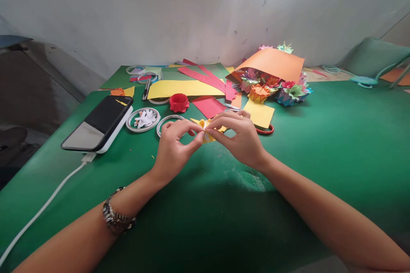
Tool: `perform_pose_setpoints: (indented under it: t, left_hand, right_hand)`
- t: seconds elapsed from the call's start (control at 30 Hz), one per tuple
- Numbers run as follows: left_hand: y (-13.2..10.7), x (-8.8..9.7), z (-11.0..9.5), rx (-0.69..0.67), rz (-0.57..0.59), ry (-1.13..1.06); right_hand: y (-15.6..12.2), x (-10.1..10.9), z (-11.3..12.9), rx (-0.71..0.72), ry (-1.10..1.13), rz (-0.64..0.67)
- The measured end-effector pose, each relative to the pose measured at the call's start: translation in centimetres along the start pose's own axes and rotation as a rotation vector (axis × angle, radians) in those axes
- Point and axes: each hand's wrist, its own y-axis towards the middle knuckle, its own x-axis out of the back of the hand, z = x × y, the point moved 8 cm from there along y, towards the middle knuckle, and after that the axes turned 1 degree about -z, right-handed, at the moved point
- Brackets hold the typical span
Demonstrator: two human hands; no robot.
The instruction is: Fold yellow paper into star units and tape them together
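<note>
Between my fingertips is a small folded piece of yellow paper (202,124) with a white patch on it, partly hidden by the fingers. My left hand (177,143) pinches it from the left, thumb and forefinger together. From the other side my right hand (238,134) pinches it too, its fingertips meeting the left ones. Behind the hands lie a red paper ring (179,103) with a pointed base, a red paper piece (209,106) and a yellow paper square (261,113). Scissors with a red handle (266,130) lie partly under the square.
A phone on a white power bank (99,121) trails a white cable (41,209) at left. A tape roll (143,120) holds white scraps; another tape roll (163,124) is beside my left hand. Paper flowers (293,91) and orange paper (272,63) stand back right, against the wall.
</note>
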Motion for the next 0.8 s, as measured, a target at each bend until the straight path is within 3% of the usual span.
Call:
perform_pose_setpoints:
  t: [0.27, 0.6, 0.8]
  left_hand:
    - [0.0, -0.1, 0.6, 0.097, 0.008, -0.041]
    - [-0.5, -2.0, 2.6, 0.357, 0.128, -0.484]
    - [-0.6, -1.5, 2.7, 0.355, 0.068, -0.489]
  right_hand:
    - [0.0, -0.2, -0.2, -0.039, 0.045, -0.002]
    - [-0.7, 0.5, 1.7, 0.189, -0.197, -0.181]
    - [-0.9, 0.4, 2.5, 0.274, -0.277, -0.178]
